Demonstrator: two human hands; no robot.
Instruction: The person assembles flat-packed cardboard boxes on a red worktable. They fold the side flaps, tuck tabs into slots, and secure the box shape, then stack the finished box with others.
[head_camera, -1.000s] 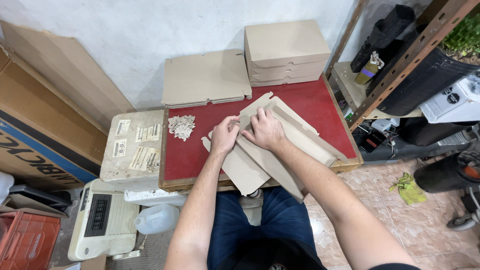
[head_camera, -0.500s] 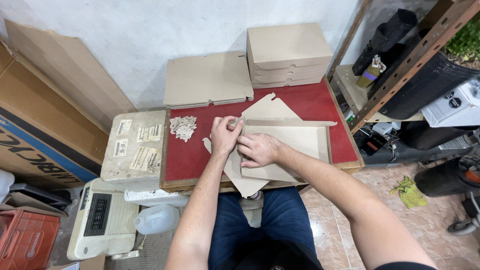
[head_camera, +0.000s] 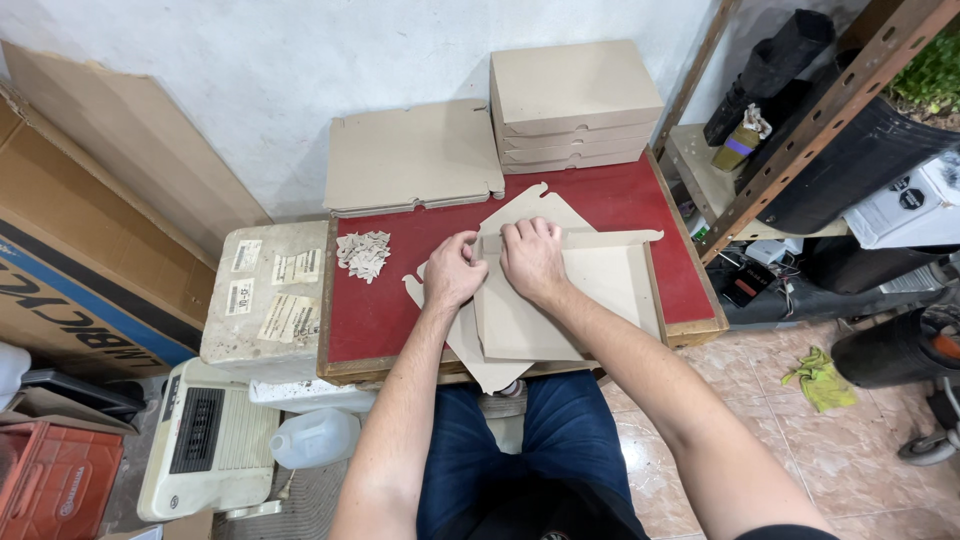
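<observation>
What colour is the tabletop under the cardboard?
Red tabletop, seen best in the head view.

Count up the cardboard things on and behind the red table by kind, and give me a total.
Half-folded box blank under both hands: 1
Stack of flat blanks: 1
Finished closed boxes: 3
Pile of small cardboard scraps: 1
Total: 6

A small table (head_camera: 380, 310) with a red top and a wooden edge stands against a white wall. On it, near the left side, lies a little pile of cardboard scraps (head_camera: 363, 254). In the middle lies a half-folded cardboard box (head_camera: 590, 290); its flaps hang over the front edge. At the back, a stack of flat cardboard sheets (head_camera: 412, 157) lies partly on the table and touches the wall. Just beside it, on the back right corner, sits a stack of closed boxes (head_camera: 573, 105).
</observation>
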